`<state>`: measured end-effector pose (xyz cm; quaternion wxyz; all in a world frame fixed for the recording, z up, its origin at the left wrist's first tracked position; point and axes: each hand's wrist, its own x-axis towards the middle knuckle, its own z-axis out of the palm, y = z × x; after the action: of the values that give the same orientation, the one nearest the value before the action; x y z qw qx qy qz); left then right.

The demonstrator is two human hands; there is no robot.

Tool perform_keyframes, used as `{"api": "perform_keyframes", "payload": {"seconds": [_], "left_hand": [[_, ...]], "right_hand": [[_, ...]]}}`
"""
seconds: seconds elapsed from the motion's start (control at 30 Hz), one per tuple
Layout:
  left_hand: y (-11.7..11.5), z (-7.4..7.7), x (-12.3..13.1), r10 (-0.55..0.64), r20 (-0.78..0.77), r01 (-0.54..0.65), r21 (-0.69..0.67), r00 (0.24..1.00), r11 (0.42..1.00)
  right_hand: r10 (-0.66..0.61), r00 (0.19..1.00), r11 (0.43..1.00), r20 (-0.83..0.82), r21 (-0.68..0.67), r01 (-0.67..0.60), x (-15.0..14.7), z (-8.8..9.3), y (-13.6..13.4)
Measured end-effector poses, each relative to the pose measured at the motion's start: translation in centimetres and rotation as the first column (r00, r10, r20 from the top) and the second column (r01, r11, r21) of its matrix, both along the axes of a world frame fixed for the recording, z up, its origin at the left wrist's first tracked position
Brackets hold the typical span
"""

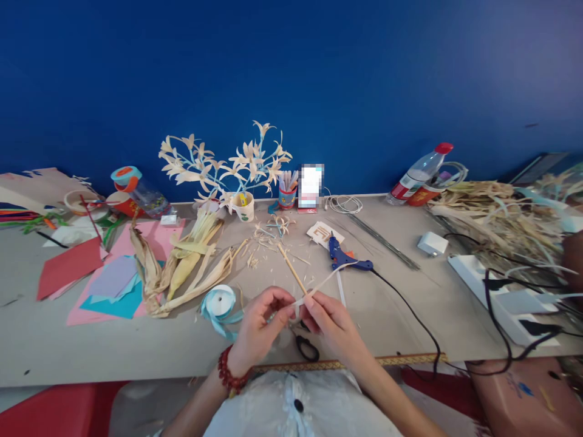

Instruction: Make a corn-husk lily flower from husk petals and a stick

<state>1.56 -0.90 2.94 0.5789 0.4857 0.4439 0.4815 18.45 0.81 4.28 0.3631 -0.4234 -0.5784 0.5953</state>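
Near the table's front edge, my right hand pinches a thin wooden stick that points up and away. A pale strip of corn husk trails from the same fingers toward the right. My left hand, with a red bead bracelet at the wrist, closes its thumb and fingers on the strip's other end beside the stick. Below my hands lie scissors, partly hidden by them. To the right sits a blue glue gun; on the left is a roll of light blue ribbon.
Corn husks and coloured paper lie at the left. Husk flowers stand in a paper cup by the blue wall. Metal wires, a power strip with cords and a tilted bottle are at the right.
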Motion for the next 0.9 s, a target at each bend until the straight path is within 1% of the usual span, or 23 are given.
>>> {"api": "perform_keyframes", "payload": {"seconds": [0.03, 0.07, 0.13, 0.17, 0.2, 0.27, 0.33, 0.37, 0.4, 0.43, 0.47, 0.5, 0.57, 0.6, 0.63, 0.7, 0.9], "left_hand": [[0.1, -0.1, 0.2, -0.010, 0.137, 0.022, -0.085, 0.990, 0.996], [0.2, -0.3, 0.4, -0.022, 0.282, 0.072, -0.165, 0.959, 0.984], [0.3, -0.5, 0.6, -0.053, 0.520, 0.222, -0.268, 0.853, 0.937], [0.3, -0.7, 0.7, -0.072, 0.600, 0.303, -0.294, 0.797, 0.907], [0.4, -0.8, 0.7, -0.085, 0.659, 0.372, -0.309, 0.747, 0.875], [0.4, -0.9, 0.7, -0.079, 0.734, 0.461, -0.335, 0.675, 0.822], [0.5, -1.0, 0.7, -0.060, 0.765, 0.499, -0.356, 0.641, 0.790], [0.5, -1.0, 0.7, -0.057, 0.771, 0.503, -0.355, 0.634, 0.788], [0.4, -1.0, 0.8, -0.063, 0.770, 0.499, -0.346, 0.635, 0.795], [0.4, -0.9, 0.8, -0.077, 0.758, 0.480, -0.328, 0.648, 0.813], [0.3, -0.8, 0.9, -0.096, 0.727, 0.445, -0.305, 0.680, 0.842], [0.2, -0.7, 1.0, -0.112, 0.673, 0.391, -0.279, 0.731, 0.877], [0.0, -0.5, 1.1, -0.105, 0.510, 0.253, -0.229, 0.854, 0.940], [-0.1, -0.4, 1.2, -0.086, 0.426, 0.190, -0.209, 0.901, 0.959], [-0.1, -0.3, 1.2, -0.064, 0.359, 0.143, -0.196, 0.931, 0.970], [-0.2, -0.2, 1.2, -0.041, 0.294, 0.102, -0.194, 0.955, 0.976], [-0.3, 0.1, 1.1, -0.067, 0.297, 0.142, -0.240, 0.953, 0.960]], "right_hand": [[0.000, 0.999, 1.000, -0.046, -0.025, -0.001, 0.0, 0.1, 0.0], [-0.002, 0.995, 0.999, -0.100, -0.052, -0.003, 0.1, 0.2, 0.0], [-0.010, 0.978, 0.995, -0.207, -0.102, -0.011, 0.2, 0.3, 0.0], [-0.020, 0.969, 0.993, -0.247, -0.118, -0.010, 0.3, 0.3, 0.0], [-0.026, 0.962, 0.992, -0.271, -0.126, -0.009, 0.3, 0.4, 0.0], [-0.023, 0.959, 0.992, -0.282, -0.126, -0.014, 0.3, 0.4, 0.1], [-0.013, 0.965, 0.992, -0.262, -0.128, -0.021, 0.2, 0.2, 0.3], [-0.026, 0.969, 0.991, -0.247, -0.133, -0.008, 0.2, 0.1, 0.3], [-0.048, 0.972, 0.990, -0.231, -0.140, 0.015, 0.1, 0.0, 0.4], [-0.073, 0.974, 0.988, -0.216, -0.150, 0.041, 0.0, -0.1, 0.5], [-0.097, 0.974, 0.985, -0.206, -0.161, 0.064, 0.0, -0.2, 0.5], [-0.117, 0.972, 0.982, -0.202, -0.172, 0.082, 0.0, -0.4, 0.6], [-0.137, 0.970, 0.976, -0.200, -0.194, 0.098, -0.1, -0.5, 0.6], [-0.151, 0.968, 0.973, -0.198, -0.200, 0.111, -0.1, -0.6, 0.6], [-0.169, 0.967, 0.970, -0.193, -0.204, 0.129, -0.1, -0.6, 0.7], [-0.183, 0.967, 0.967, -0.178, -0.208, 0.145, -0.1, -0.5, 0.7], [-0.195, 0.964, 0.966, -0.182, -0.207, 0.156, 0.1, -0.7, 0.8]]}}
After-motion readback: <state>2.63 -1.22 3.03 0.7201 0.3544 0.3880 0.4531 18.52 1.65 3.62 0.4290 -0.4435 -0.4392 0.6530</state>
